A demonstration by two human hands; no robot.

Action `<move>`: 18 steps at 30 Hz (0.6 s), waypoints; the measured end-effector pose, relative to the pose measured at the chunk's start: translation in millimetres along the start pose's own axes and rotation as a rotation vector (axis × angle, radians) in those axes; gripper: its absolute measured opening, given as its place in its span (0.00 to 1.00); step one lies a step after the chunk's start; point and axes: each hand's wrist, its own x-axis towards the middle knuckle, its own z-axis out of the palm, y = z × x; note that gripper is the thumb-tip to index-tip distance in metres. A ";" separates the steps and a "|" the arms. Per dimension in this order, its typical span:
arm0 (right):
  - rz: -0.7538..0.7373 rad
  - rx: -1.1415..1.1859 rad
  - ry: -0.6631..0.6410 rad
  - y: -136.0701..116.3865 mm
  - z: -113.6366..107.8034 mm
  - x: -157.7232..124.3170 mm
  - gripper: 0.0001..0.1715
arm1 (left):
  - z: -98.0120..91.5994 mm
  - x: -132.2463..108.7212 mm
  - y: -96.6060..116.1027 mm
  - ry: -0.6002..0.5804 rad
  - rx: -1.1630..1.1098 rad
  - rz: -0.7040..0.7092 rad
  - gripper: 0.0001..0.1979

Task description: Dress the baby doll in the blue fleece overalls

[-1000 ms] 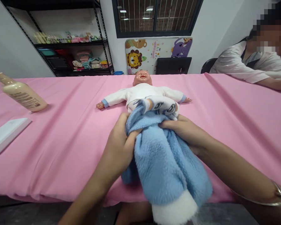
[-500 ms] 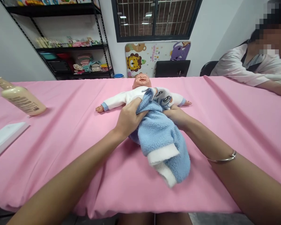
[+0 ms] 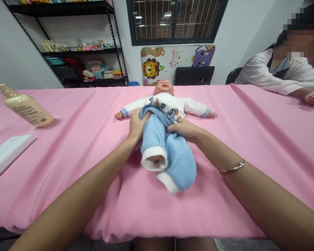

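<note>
A baby doll [image 3: 163, 89] lies on its back with its head away from me and both arms spread. It wears a white top [image 3: 175, 101] with blue cuffs. Fleecy blue trousers [image 3: 180, 160] with white cuffs cover its legs, and a foot shows inside the left cuff. My left hand [image 3: 138, 126] is closed on the left side of the trousers near the waist. On the right side, my right hand [image 3: 184, 129] pinches the trousers' fabric below the waist. A printed cloth part [image 3: 167, 106] with cartoon eyes folds over the doll's belly.
A pink cloth [image 3: 75, 139] covers the table. At the left are a pump bottle [image 3: 28, 109] and a white flat box [image 3: 10, 153]. A person [image 3: 274, 73] leans on the table at the far right. Shelves [image 3: 81, 52] stand behind, with a black screen [image 3: 194, 75] against the wall.
The doll's body has turned and its legs have come left and away from me. The left trouser cuff now opens toward me, showing a foot. Both hands have shifted left, still gripping the trousers.
</note>
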 end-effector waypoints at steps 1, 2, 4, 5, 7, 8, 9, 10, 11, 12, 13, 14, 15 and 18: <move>0.019 0.008 -0.004 -0.1 -1.2 -1.5 0.22 | 0.8 0.3 0.4 -0.017 -0.005 -0.006 0.13; 0.026 -0.016 -0.002 -0.6 -2.9 -3.2 0.20 | 1.9 0.3 1.1 -0.029 0.013 0.008 0.13; 0.018 -0.132 0.011 -2.3 -6.4 -6.2 0.17 | 4.3 -0.7 1.4 -0.037 0.078 0.071 0.14; 0.007 -0.192 0.017 -3.0 -7.9 -7.0 0.17 | 5.7 -1.5 0.7 -0.037 0.108 0.102 0.14; -0.004 -0.257 0.008 -2.9 -9.9 -7.2 0.18 | 8.3 -3.0 -3.2 -0.045 0.162 0.146 0.15; 0.001 -0.257 -0.009 -2.1 -10.4 -6.7 0.19 | 9.2 -3.3 -6.2 -0.053 0.196 0.155 0.15; 0.009 -0.244 -0.027 -0.8 -10.5 -6.0 0.21 | 9.6 -2.9 -9.8 -0.063 0.238 0.153 0.15; 0.015 -0.226 -0.037 0.7 -10.3 -5.2 0.23 | 9.0 -1.9 -13.7 -0.075 0.289 0.142 0.15; 0.019 -0.211 -0.032 2.4 -9.6 -4.4 0.26 | 7.2 0.0 -17.8 -0.089 0.342 0.124 0.15; 0.013 -0.207 -0.013 4.0 -8.7 -3.6 0.28 | 3.9 2.7 -21.8 -0.105 0.383 0.102 0.14; -0.017 -0.214 0.018 5.5 -7.5 -2.9 0.31 | -1.2 6.0 -25.5 -0.112 0.403 0.072 0.13; -0.073 -0.232 0.056 7.0 -6.2 -2.0 0.33 | -8.1 9.7 -28.5 -0.106 0.407 0.025 0.13; -0.145 -0.261 0.098 8.4 -5.0 -0.8 0.34 | -16.8 13.6 -30.6 -0.081 0.412 -0.028 0.13; -0.348 -0.350 0.176 13.2 -2.5 4.6 0.34 | -46.3 22.9 -27.9 0.072 0.517 -0.149 0.18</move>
